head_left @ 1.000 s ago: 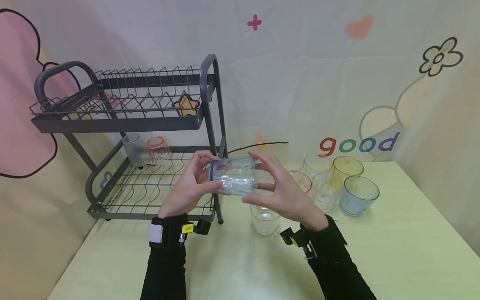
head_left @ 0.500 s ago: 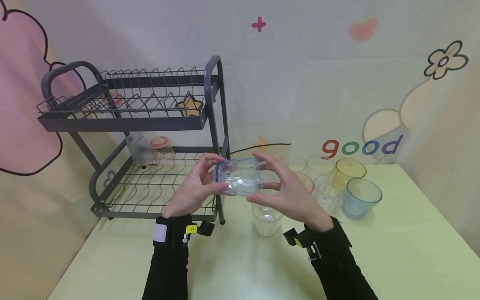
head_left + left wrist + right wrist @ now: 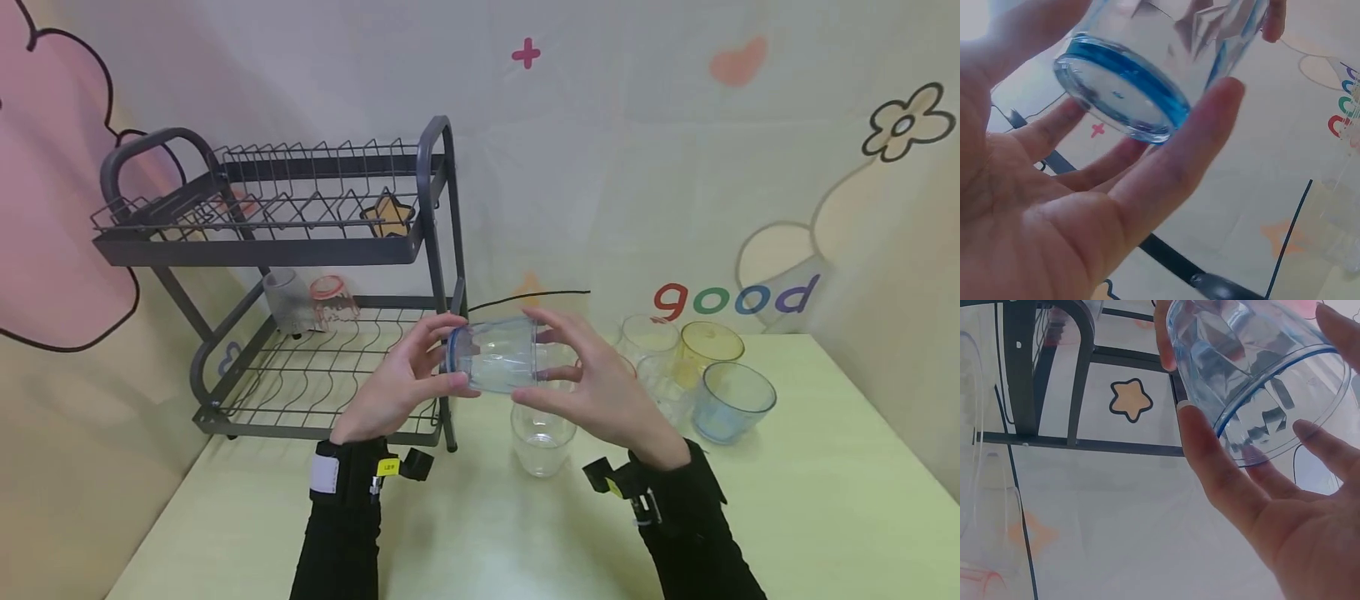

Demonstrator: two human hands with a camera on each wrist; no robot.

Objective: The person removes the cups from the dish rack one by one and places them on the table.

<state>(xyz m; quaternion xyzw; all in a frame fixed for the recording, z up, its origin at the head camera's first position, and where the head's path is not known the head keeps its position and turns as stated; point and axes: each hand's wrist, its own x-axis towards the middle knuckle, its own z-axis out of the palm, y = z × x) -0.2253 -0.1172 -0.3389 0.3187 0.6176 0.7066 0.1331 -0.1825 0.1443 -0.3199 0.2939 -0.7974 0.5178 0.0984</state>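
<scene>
A pale blue faceted glass (image 3: 497,357) lies on its side in the air between both hands, above the table. My left hand (image 3: 405,379) grips its base end, thumb at the near side and fingers at the far side. In the left wrist view the thick blue base (image 3: 1122,87) faces the palm without touching it. My right hand (image 3: 600,387) holds the rim end between thumb and fingers; the open mouth (image 3: 1291,406) faces that palm in the right wrist view. Below the hands, a clear glass (image 3: 542,450) stands on the table, partly hidden by the right hand.
A dark two-tier dish rack (image 3: 262,253) stands left. Its lower shelf bears a clear glass (image 3: 285,300) and an upside-down pink-tinted glass (image 3: 334,307). Several glasses cluster right, including a yellow one (image 3: 711,343) and a blue one (image 3: 729,410). A patterned cloth (image 3: 600,167) hangs behind.
The head view has turned slightly left, so the whole scene sits further right. Both hands keep their hold on the sideways glass, which has shifted slightly right relative to the rack.
</scene>
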